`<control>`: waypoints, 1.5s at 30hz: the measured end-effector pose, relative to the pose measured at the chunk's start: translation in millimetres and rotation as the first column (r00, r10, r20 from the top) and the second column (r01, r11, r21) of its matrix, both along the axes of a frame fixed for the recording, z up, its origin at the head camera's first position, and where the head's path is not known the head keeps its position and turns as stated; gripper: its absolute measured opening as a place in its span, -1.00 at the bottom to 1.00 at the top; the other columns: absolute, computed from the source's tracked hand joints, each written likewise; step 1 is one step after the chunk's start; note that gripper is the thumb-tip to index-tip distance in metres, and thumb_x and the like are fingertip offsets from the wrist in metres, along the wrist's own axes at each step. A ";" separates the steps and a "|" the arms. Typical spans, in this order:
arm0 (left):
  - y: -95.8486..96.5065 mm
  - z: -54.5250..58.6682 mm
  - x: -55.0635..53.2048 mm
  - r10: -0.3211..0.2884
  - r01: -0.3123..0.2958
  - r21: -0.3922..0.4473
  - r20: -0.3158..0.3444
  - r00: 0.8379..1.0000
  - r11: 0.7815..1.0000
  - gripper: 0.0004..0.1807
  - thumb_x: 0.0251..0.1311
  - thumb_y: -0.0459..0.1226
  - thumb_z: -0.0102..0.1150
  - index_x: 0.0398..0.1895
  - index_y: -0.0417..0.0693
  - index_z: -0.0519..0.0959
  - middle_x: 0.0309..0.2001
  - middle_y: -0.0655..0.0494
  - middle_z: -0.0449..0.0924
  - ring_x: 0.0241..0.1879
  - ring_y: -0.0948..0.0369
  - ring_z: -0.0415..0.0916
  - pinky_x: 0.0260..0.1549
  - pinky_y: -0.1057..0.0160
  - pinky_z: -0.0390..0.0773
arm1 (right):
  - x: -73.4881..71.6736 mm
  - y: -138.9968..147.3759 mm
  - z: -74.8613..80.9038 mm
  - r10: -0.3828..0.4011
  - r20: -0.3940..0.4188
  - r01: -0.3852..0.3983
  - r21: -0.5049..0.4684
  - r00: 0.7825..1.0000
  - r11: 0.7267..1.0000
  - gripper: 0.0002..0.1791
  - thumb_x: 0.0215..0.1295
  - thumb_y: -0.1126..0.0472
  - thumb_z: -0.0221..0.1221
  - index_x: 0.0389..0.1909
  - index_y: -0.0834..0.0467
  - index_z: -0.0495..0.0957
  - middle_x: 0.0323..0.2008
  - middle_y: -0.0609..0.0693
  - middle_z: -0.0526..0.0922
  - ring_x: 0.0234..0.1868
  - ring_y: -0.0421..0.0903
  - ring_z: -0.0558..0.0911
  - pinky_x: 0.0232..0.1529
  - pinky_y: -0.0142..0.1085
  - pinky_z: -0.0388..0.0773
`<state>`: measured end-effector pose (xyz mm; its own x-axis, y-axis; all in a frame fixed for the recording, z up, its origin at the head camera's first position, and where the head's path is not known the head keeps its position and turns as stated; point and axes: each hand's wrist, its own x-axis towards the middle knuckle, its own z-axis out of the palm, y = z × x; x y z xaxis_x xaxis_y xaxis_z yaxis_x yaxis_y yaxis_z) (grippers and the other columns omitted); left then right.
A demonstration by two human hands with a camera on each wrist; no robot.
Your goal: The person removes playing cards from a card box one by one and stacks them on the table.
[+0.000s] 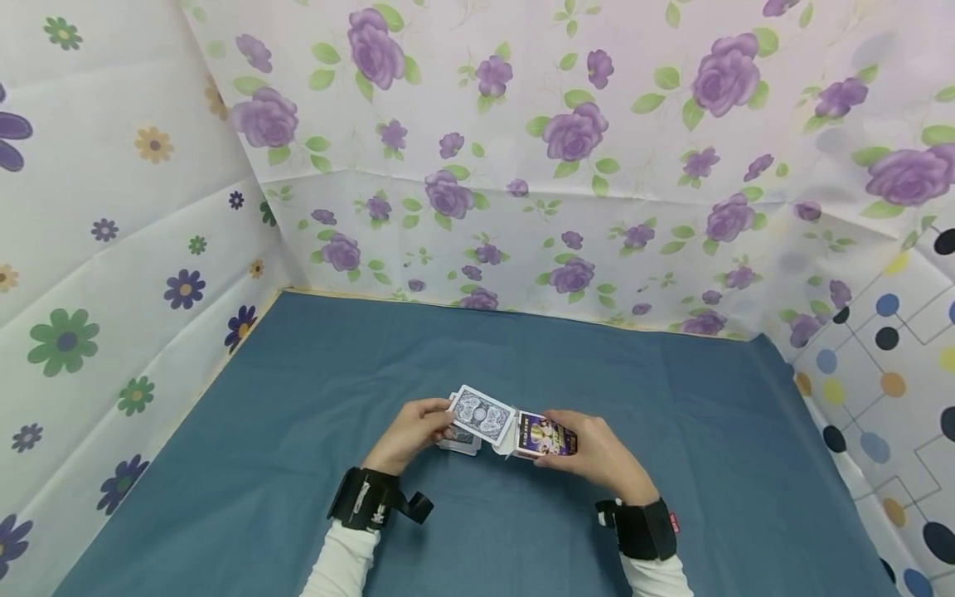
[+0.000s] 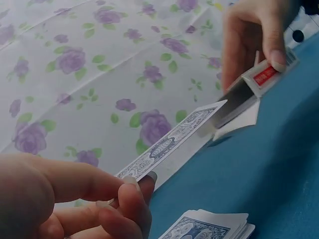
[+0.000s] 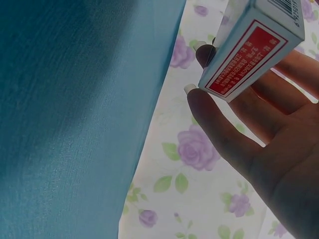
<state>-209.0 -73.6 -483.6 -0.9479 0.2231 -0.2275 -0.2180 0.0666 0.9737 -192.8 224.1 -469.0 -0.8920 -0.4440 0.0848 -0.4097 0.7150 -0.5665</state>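
Observation:
In the head view my left hand (image 1: pixel 412 431) pinches a playing card (image 1: pixel 481 414) with a blue-grey patterned back by its left end. The card's far end points at the open mouth of a card box (image 1: pixel 547 435), which my right hand (image 1: pixel 597 452) grips by its sides. The box has a purple picture face and its white flap (image 2: pixel 244 119) hangs out toward the card. Below the left hand, a loose stack of cards (image 2: pixel 202 226) lies face down on the table. In the right wrist view, fingers and thumb hold the box (image 3: pixel 249 59) by its edges, showing a red label and a barcode.
A blue cloth (image 1: pixel 298 373) covers the table. White sheets with purple flowers (image 1: pixel 448 195) hang behind it, with other patterned sheets at the left and right sides. Black bands (image 1: pixel 366 497) with loose strap ends wrap both wrists.

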 end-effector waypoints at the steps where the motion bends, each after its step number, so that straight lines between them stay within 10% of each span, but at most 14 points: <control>1: -0.7 0.0 -0.5 0.009 -0.009 0.001 0.008 1.000 1.000 -0.52 0.32 -0.37 0.06 0.25 -0.47 0.36 -0.40 0.06 0.56 -0.48 0.34 0.44 -0.41 0.35 0.46 | 0.2 0.1 0.2 0.000 0.001 0.000 0.000 1.000 1.000 -0.24 0.02 -0.06 0.43 0.23 0.19 0.49 0.10 0.09 0.62 -0.17 -0.22 0.56 -0.19 -0.35 0.50; 15: -10.9 -13.3 -21.8 0.138 -0.137 -0.082 -0.005 0.990 0.987 -0.68 0.26 -0.23 0.22 -0.03 -0.30 0.60 -0.52 0.13 0.52 -0.52 0.25 0.41 -0.46 0.30 0.42 | -0.8 2.2 -1.2 -0.017 0.016 0.017 -0.008 1.000 1.000 -0.24 0.01 -0.06 0.44 0.23 0.19 0.49 0.10 0.09 0.62 -0.14 -0.21 0.57 -0.16 -0.31 0.50; 24: -2.7 -30.4 -38.0 0.258 -0.269 -0.218 -0.078 0.963 0.938 -0.76 0.20 -0.26 0.28 -0.17 -0.26 0.67 -0.50 0.06 0.59 -0.58 0.26 0.44 -0.54 0.33 0.40 | -1.0 4.2 -4.6 -0.023 0.025 0.023 0.011 0.999 1.000 -0.23 0.02 -0.07 0.43 0.24 0.20 0.48 0.12 0.10 0.62 -0.12 -0.20 0.57 -0.15 -0.30 0.50; 45: 22.4 -31.3 -36.6 0.308 -0.402 -0.420 -0.274 0.911 0.814 -0.84 0.21 -0.28 0.25 -0.36 -0.24 0.65 -0.47 -0.10 0.64 -0.51 0.15 0.53 -0.48 0.25 0.45 | -3.6 5.0 -6.2 -0.023 0.042 0.023 0.003 0.999 1.000 -0.23 0.03 -0.10 0.41 0.21 0.23 0.49 0.09 0.13 0.63 -0.16 -0.20 0.55 -0.17 -0.29 0.50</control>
<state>-245.7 -51.2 -514.9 -0.9744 -0.2228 -0.0303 -0.1339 0.4666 0.8743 -196.3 229.2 -475.1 -0.9047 -0.4235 0.0464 -0.3693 0.7254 -0.5809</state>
